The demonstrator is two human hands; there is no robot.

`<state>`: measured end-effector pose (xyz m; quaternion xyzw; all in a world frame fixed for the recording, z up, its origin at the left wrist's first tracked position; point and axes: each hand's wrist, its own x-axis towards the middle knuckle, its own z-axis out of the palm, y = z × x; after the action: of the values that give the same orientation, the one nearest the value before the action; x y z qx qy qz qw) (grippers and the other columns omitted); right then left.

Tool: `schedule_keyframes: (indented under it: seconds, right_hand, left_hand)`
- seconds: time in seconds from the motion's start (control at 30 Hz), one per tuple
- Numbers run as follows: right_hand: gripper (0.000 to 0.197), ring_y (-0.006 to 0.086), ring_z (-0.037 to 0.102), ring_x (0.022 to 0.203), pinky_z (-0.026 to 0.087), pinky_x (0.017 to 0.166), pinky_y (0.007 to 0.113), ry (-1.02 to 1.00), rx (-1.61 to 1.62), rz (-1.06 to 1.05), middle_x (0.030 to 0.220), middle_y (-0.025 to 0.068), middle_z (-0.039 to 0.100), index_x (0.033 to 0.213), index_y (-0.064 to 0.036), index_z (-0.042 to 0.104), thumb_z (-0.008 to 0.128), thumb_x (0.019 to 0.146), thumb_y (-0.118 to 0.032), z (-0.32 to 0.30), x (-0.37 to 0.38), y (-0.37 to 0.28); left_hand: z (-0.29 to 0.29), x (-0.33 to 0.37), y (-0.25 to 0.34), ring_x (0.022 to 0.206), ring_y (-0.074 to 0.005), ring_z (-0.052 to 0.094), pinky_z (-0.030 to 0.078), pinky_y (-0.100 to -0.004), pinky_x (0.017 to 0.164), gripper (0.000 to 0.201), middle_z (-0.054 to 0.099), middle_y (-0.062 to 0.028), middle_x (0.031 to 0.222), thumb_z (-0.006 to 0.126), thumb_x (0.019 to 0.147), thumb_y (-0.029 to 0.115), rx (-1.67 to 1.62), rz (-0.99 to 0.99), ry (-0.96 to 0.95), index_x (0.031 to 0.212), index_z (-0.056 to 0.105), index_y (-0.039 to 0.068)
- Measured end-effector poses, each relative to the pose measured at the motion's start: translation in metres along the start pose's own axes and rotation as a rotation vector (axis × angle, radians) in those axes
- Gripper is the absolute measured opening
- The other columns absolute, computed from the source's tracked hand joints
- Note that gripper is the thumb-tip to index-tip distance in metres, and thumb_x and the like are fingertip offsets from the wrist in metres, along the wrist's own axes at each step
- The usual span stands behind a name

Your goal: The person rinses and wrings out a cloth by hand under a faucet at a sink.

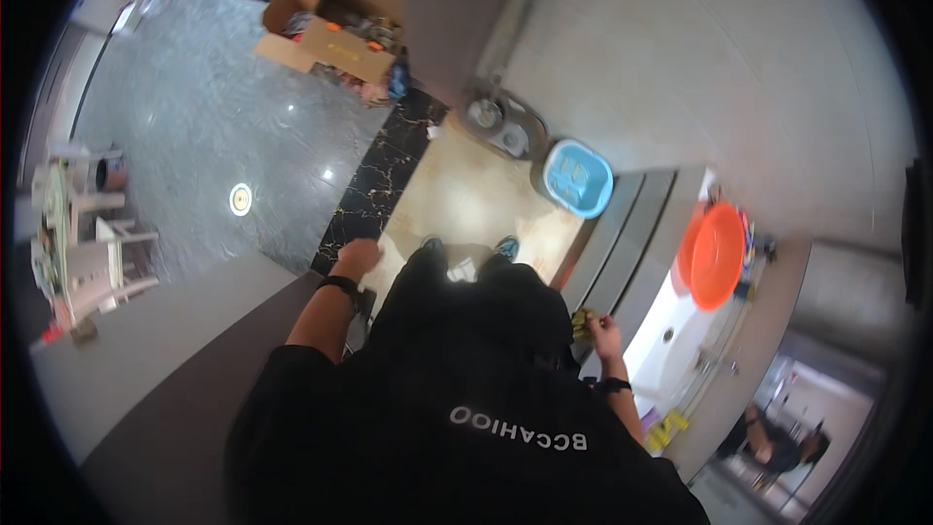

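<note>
My right hand (pixel 604 335) is beside the drawer fronts under the washbasin, its fingers closed on a small crumpled yellow-green thing (pixel 581 324) whose kind I cannot make out. At my left side, my left hand (pixel 360 258) hangs near the dark stone threshold (pixel 384 170). Its fingers are blurred and turned away, so I cannot tell whether they are closed or hold anything. Right of my right hand is the white washbasin (pixel 653 365), with orange plastic basins (pixel 717 255) resting at its far end.
A light blue tub (pixel 578 178) stands beyond the grey drawers (pixel 622 233), next to a grey-brown floor fixture (pixel 505 126). Across the threshold lies an open cardboard box (pixel 345 49) with mixed contents. A mirror (pixel 787 437) is at the right; a wall (pixel 194 331) at the left.
</note>
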<state>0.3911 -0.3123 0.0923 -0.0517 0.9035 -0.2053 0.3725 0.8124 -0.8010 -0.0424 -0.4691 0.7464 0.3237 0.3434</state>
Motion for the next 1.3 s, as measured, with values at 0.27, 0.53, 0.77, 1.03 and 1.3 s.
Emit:
schedule_keyframes:
  seconds: [0.27,0.53,0.77,1.03,1.3]
  right_hand:
    - [0.051,0.0185,0.073,0.081,0.058,0.067,0.034,-0.206,0.288,0.131,0.098,0.0093,0.074,0.118,0.0005,0.064,0.067,0.099,-0.047,0.056,0.045,-0.188]
    - [0.039,0.0218,0.074,0.076,0.062,0.066,0.036,-0.502,0.069,0.073,0.092,0.0119,0.074,0.110,0.0064,0.070,0.071,0.097,-0.031,0.170,0.166,-0.389]
    - [0.032,0.0215,0.072,0.081,0.059,0.073,0.034,-0.694,-0.083,-0.323,0.096,0.0110,0.073,0.108,0.0001,0.070,0.076,0.088,-0.024,0.284,0.231,-0.606]
    - [0.057,0.0296,0.069,0.100,0.055,0.089,0.040,-0.472,-0.548,-0.819,0.108,0.0191,0.070,0.120,0.0028,0.058,0.082,0.077,-0.028,0.459,0.226,-0.855]
    - [0.043,0.0243,0.069,0.093,0.054,0.082,0.037,-0.724,-0.786,-0.708,0.104,0.0140,0.072,0.115,0.0023,0.065,0.075,0.079,-0.020,0.593,0.126,-1.024]
  left_hand:
    - [-0.036,0.014,-0.068,0.110,-0.0406,0.069,0.055,-0.0491,0.093,0.039,0.072,-0.0221,0.119,0.058,0.093,0.038,-0.066,-0.037,0.009,0.109,0.075,0.007]
    - [-0.027,-0.015,-0.225,0.077,-0.0317,0.074,0.056,-0.0440,0.077,0.036,0.074,-0.0160,0.082,0.052,0.096,0.032,-0.951,-0.296,0.251,0.094,0.072,0.002]
    - [-0.044,-0.086,-0.198,0.092,-0.0440,0.070,0.054,-0.0525,0.083,0.040,0.072,-0.0257,0.093,0.053,0.099,0.037,-1.261,-0.546,0.288,0.101,0.072,0.001]
    - [-0.112,-0.073,-0.205,0.113,-0.0351,0.070,0.052,-0.0447,0.093,0.060,0.075,-0.0202,0.114,0.062,0.096,0.059,-1.297,-0.921,0.043,0.116,0.075,0.003]
    - [-0.139,0.041,-0.467,0.100,-0.0376,0.073,0.057,-0.0464,0.085,0.039,0.075,-0.0222,0.091,0.058,0.097,0.034,-1.416,-0.569,0.160,0.090,0.074,-0.001]
